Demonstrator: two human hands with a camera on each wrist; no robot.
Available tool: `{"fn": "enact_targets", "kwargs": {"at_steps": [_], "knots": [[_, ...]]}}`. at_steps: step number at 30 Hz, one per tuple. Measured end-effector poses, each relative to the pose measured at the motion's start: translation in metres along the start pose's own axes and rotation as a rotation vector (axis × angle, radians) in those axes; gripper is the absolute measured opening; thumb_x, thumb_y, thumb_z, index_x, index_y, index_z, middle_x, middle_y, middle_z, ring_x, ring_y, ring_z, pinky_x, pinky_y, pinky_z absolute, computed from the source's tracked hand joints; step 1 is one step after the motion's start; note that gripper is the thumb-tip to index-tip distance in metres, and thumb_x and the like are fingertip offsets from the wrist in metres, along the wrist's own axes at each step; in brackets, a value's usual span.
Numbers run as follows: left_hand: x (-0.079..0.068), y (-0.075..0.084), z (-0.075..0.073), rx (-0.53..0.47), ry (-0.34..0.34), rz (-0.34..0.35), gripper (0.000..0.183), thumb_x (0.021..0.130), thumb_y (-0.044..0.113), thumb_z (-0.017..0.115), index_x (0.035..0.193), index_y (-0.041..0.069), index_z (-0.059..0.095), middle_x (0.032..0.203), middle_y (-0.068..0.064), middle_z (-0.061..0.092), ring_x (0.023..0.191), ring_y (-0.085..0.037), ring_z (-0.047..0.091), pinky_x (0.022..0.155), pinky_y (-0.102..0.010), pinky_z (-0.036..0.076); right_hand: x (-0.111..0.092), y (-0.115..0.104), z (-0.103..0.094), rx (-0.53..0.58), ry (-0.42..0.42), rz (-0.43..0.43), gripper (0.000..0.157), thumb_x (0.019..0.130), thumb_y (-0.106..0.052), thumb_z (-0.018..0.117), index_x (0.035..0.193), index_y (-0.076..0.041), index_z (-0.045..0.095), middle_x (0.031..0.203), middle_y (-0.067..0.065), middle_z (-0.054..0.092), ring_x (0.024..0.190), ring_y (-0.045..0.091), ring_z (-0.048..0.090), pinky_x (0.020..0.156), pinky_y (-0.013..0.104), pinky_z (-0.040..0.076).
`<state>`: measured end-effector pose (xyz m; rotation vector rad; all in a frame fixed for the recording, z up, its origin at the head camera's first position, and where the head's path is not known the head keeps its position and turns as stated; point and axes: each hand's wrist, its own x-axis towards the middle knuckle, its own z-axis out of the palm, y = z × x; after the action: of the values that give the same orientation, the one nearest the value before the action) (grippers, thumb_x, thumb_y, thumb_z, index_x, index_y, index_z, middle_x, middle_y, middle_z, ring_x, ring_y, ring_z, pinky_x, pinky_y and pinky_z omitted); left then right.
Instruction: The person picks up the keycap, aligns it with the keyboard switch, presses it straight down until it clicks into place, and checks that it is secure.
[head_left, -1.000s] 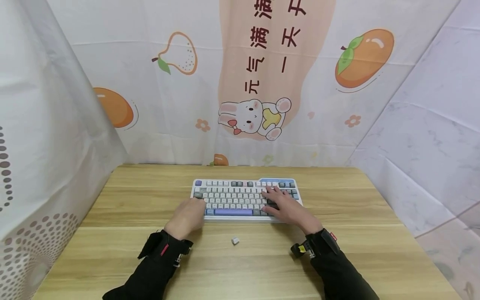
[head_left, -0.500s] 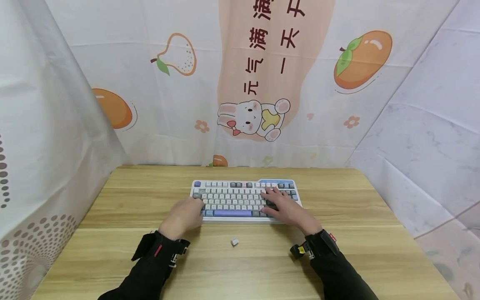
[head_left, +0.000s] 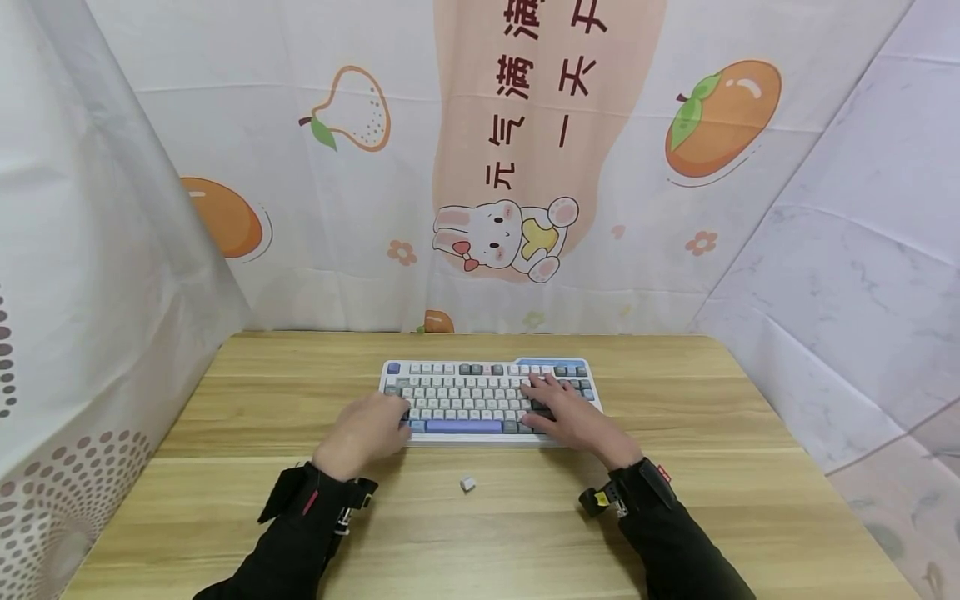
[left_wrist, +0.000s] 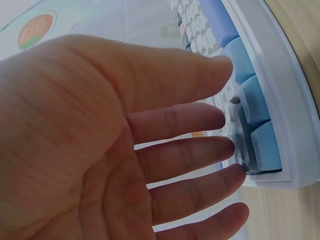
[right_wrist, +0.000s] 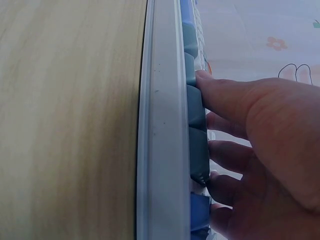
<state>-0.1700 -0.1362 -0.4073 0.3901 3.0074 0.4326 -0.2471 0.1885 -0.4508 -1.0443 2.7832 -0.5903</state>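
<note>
A white keyboard [head_left: 465, 440] with white, grey and blue keys and a purple space bar [head_left: 463, 427] lies on the wooden table. My left hand [head_left: 365, 433] is at its left end. In the left wrist view, its fingers [left_wrist: 180, 155] extend over the corner keys, beside several light blue keys [left_wrist: 256, 100]; a recessed grey gap shows next to those keys. Whether the fingertips touch is unclear. My right hand [head_left: 576, 421] rests spread on the keyboard's right part, its thumb [right_wrist: 225, 95] by the dark grey keys [right_wrist: 196, 107]. A small pale keycap [head_left: 468, 484] lies in front of the keyboard.
Bare wood of the table [head_left: 285, 400] extends on both sides of the keyboard. A white printed cloth [head_left: 360, 300] hangs behind the table's far edge, with more cloth at left and right. Both wrists wear black straps with small devices.
My left hand has shifted slightly left along the keyboard's end, and its thumb shows further out. My right hand stays in place. The keycap has not moved on the table.
</note>
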Motion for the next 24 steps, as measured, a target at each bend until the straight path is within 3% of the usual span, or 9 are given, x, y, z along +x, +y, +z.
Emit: {"fn": "enact_targets", "kwargs": {"at_steps": [10, 14, 20, 24], "knots": [[0.0001, 0.0014, 0.0018, 0.001, 0.021, 0.017, 0.022, 0.085, 0.015, 0.061, 0.065, 0.011, 0.052, 0.06, -0.002, 0.047, 0.051, -0.014, 0.041, 0.047, -0.029, 0.033, -0.0004, -0.0014, -0.0029, -0.007, -0.005, -0.004, 0.057, 0.096, -0.039, 0.051, 0.143, -0.008, 0.042, 0.152, 0.019, 0.027, 0.138, 0.041, 0.018, 0.109, 0.057, 0.014], [0.0014, 0.0015, 0.0028, 0.017, 0.033, 0.02, 0.022, 0.084, 0.016, 0.062, 0.065, 0.011, 0.052, 0.067, -0.002, 0.049, 0.054, -0.016, 0.043, 0.049, -0.03, 0.035, -0.0003, -0.0014, -0.0025, -0.001, -0.008, -0.001, 0.057, 0.096, -0.039, 0.051, 0.143, -0.009, 0.042, 0.152, 0.019, 0.027, 0.138, 0.041, 0.018, 0.109, 0.058, 0.014], [0.0053, 0.0002, 0.006, 0.087, 0.069, 0.023, 0.012, 0.083, 0.018, 0.063, 0.076, 0.008, 0.062, 0.083, -0.005, 0.055, 0.068, -0.019, 0.047, 0.058, -0.034, 0.041, -0.0001, -0.0014, -0.0017, -0.001, -0.006, 0.007, 0.058, 0.095, -0.039, 0.052, 0.144, -0.009, 0.042, 0.152, 0.018, 0.027, 0.139, 0.041, 0.017, 0.108, 0.059, 0.015], [0.0068, 0.0012, 0.0065, 0.076, 0.106, 0.067, 0.01, 0.084, 0.018, 0.063, 0.081, 0.009, 0.065, 0.081, -0.002, 0.054, 0.07, -0.018, 0.047, 0.062, -0.035, 0.042, -0.0002, -0.001, -0.0011, -0.004, -0.005, 0.007, 0.058, 0.095, -0.039, 0.052, 0.143, -0.009, 0.042, 0.152, 0.018, 0.027, 0.138, 0.041, 0.017, 0.107, 0.06, 0.015]]}}
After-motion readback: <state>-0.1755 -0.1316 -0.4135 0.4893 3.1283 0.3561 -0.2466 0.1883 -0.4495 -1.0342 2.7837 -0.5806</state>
